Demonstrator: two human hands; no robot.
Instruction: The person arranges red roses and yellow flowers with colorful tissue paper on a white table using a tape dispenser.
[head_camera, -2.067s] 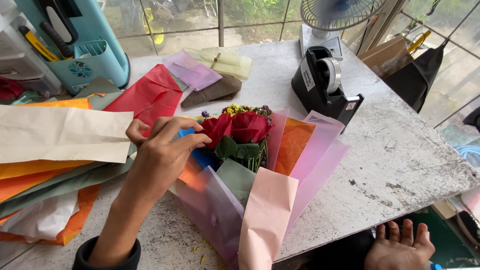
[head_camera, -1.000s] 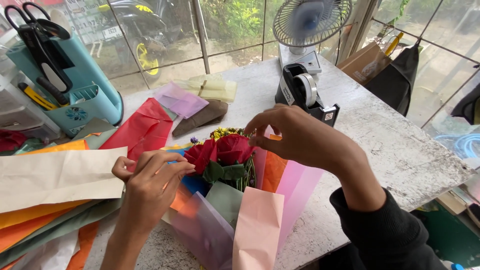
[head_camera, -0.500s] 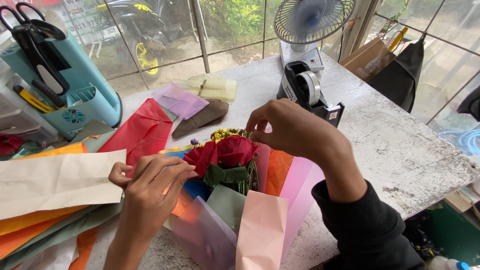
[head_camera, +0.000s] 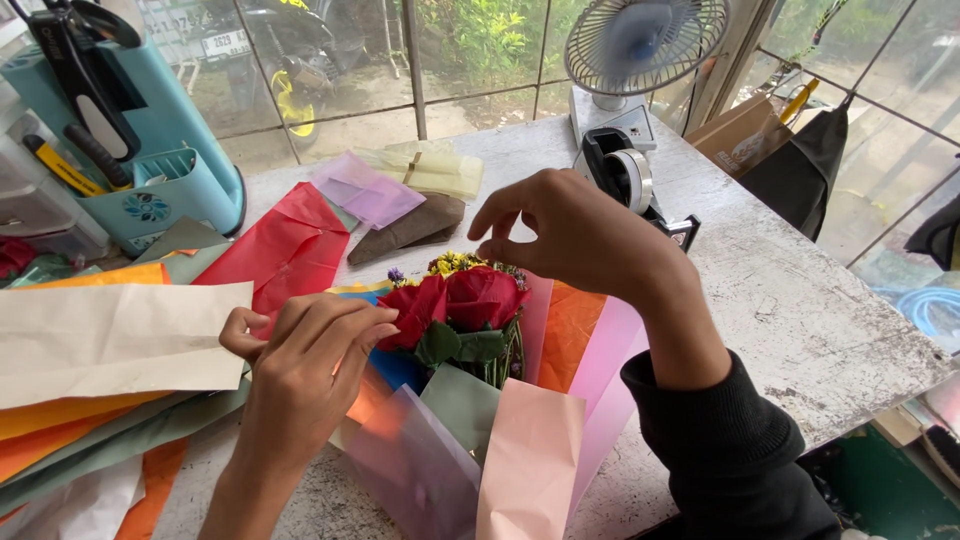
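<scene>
Left hand (head_camera: 305, 365): rests on the left side of the bouquet, fingers (head_camera: 345, 330) curled loosely against the paper beside the red flowers; they press on it but do not clearly pinch it.
Right hand (head_camera: 575, 235): hovers over the top of the bouquet, thumb and forefinger drawn close together just above the yellow blooms, other fingers spread; whether they pinch anything I cannot tell.
Bouquet (head_camera: 470, 310): red flowers with green leaves and small yellow blooms, lying near the front edge of the worktop (head_camera: 790, 300), wrapped in layered sheets of pink, orange, purple and blue paper.
Wrapping sheets (head_camera: 110, 340): cream, orange and green sheets stacked toward the left edge.
Red sheet (head_camera: 290, 245): flat behind the left hand.
Tape dispenser (head_camera: 630, 180): black, behind the right hand.
Fan (head_camera: 640, 45): at the back edge.
Tool caddy (head_camera: 150, 170): teal, back left corner, holding scissors.
</scene>
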